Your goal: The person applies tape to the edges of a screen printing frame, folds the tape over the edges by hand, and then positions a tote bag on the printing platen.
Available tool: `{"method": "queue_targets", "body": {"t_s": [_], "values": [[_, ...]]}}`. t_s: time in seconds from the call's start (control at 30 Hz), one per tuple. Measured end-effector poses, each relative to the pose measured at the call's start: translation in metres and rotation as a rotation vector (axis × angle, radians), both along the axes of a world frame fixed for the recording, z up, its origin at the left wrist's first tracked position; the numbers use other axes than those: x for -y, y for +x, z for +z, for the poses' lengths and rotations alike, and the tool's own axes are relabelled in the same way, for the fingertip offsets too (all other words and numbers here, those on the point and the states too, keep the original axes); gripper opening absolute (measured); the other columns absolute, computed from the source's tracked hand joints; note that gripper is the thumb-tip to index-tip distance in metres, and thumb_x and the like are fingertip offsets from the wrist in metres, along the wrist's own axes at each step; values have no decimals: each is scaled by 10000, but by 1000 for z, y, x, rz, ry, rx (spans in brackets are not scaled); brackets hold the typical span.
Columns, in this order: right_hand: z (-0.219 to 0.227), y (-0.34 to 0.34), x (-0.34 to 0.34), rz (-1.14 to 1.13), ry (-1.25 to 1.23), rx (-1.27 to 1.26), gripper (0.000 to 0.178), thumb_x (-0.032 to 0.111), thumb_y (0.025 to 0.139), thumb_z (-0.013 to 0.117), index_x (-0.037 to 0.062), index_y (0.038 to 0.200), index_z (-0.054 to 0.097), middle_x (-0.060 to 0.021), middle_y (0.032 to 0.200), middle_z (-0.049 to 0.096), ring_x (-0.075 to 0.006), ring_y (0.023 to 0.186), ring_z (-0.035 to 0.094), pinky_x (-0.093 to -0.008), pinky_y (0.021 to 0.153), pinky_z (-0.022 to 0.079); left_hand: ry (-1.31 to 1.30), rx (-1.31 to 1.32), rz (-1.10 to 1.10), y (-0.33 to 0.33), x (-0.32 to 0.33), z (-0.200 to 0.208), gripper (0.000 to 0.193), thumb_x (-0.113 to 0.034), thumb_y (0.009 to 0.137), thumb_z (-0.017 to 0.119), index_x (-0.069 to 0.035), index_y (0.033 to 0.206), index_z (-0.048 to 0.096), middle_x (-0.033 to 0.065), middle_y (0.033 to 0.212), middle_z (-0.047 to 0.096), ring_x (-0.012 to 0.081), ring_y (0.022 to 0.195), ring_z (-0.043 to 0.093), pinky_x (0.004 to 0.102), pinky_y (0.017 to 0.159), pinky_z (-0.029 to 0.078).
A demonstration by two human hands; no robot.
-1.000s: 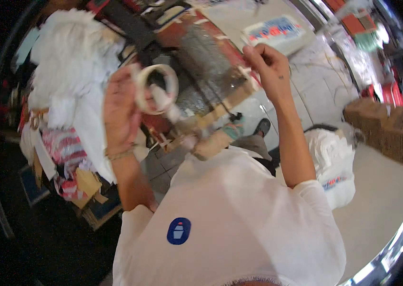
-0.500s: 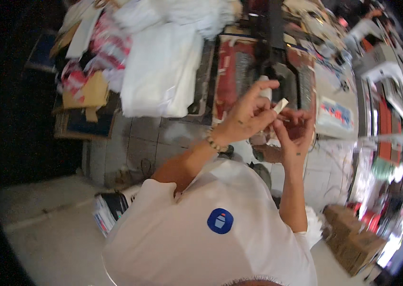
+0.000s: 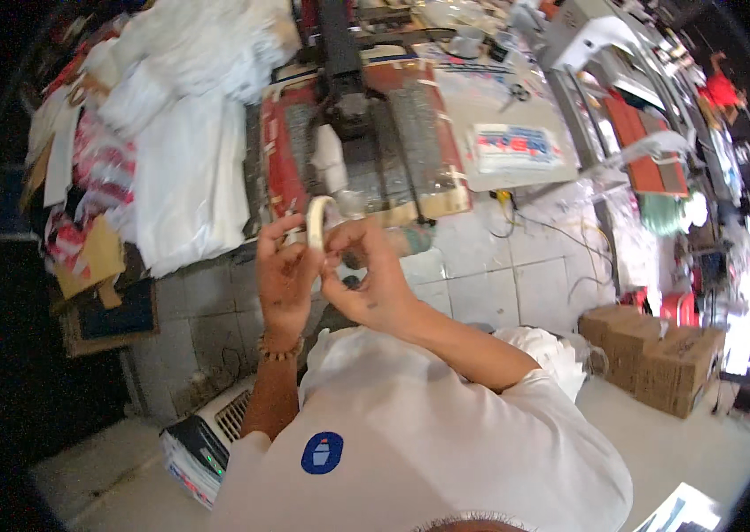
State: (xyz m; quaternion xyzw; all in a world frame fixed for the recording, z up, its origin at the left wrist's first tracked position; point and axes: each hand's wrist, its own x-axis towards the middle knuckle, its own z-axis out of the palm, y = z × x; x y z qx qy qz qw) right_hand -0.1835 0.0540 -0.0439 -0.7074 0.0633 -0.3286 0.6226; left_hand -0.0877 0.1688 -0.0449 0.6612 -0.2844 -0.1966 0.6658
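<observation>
The cream-coloured ring-shaped roll of tape (image 3: 316, 222) stood on edge between your 2 hands, raised in front of your chest above the tiled floor (image 3: 472, 284). Your left hand (image 3: 285, 275) gripped the roll from its left side, fingers curled around its rim. Your right hand (image 3: 371, 279) pinched at the roll's right edge with thumb and fingertips. Just beyond the roll sat the red-framed press machine (image 3: 357, 151) on the cluttered worktop (image 3: 517, 115), with a heap of white plastic bags (image 3: 184, 168) to its left.

white fabric pile (image 3: 184, 160), cardboard boxes (image 3: 659, 355), scissors (image 3: 517, 93)
</observation>
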Motion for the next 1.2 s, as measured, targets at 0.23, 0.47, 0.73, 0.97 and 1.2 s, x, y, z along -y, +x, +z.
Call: {"method": "queue_targets", "body": {"t_s": [0.23,0.47,0.73,0.97,1.2], "values": [[47,-31,92,-223,44,233,444,4,788,708,35,1168,480,-58,1012,586,-150,913,596,-288,799,489,-301,122,14,15,2,-9,310,-304,1025,540,5,1009,516,84,889,597,183,877,603,303,772,485],[-16,-80,292,-680,-424,-324,295,90,802,690,13,1086,680,-85,974,721,-168,897,657,-319,805,505,372,259,-179,32,-47,-52,409,-274,1007,565,-21,708,446,53,614,472,161,526,433,331,510,382],[-160,-32,500,-679,-899,-656,332,79,840,580,128,1152,681,-141,1012,725,-289,815,705,-394,720,541,774,159,-437,-26,-52,-137,379,-285,927,680,-18,690,554,97,559,491,221,490,398,376,493,362],[-206,42,615,-610,-1044,-866,344,174,901,527,167,1229,631,-155,1034,712,-353,938,682,-454,785,527,1011,7,-40,-74,-57,-203,196,-129,850,672,43,788,601,168,675,611,256,644,605,414,606,462],[-257,41,670,-370,-1002,-726,398,110,880,509,170,1256,625,-233,1032,685,-423,945,660,-518,801,513,653,195,740,-34,-19,-132,166,-124,851,745,5,887,648,63,727,637,140,598,536,301,573,449]]}}
